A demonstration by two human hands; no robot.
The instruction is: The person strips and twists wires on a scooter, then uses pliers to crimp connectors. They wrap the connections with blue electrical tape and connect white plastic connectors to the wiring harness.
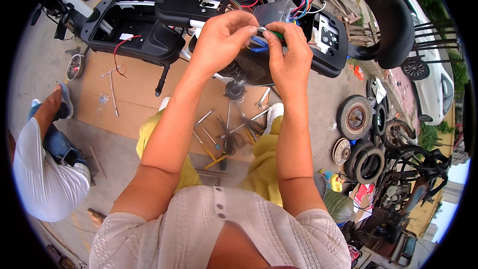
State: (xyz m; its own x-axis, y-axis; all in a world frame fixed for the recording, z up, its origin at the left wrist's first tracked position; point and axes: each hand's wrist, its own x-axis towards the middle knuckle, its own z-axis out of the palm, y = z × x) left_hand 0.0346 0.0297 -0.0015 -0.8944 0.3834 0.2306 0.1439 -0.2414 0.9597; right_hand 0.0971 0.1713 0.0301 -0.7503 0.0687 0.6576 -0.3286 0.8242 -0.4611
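Observation:
A black electric scooter body (179,12) lies across the far side, its bundle of coloured wires (298,7) spilling beside a silver controller box (272,11). Over it my left hand (225,40) pinches the end of a thin wire (260,29) between thumb and fingers. From the other side my right hand (290,52) closes its fingertips on the same wire, where a bit of green shows. Just below the fingertips hang blue wire connectors (259,45). The exact join between the fingers is too small to make out.
Wrenches and a yellow-handled tool (214,162) lie on cardboard (134,112) between my feet. A person in a white shirt (45,174) sits at the left. Old tyres (368,162), scrap parts and a white car (428,69) are on the right. A red wire (119,52) dangles from the scooter.

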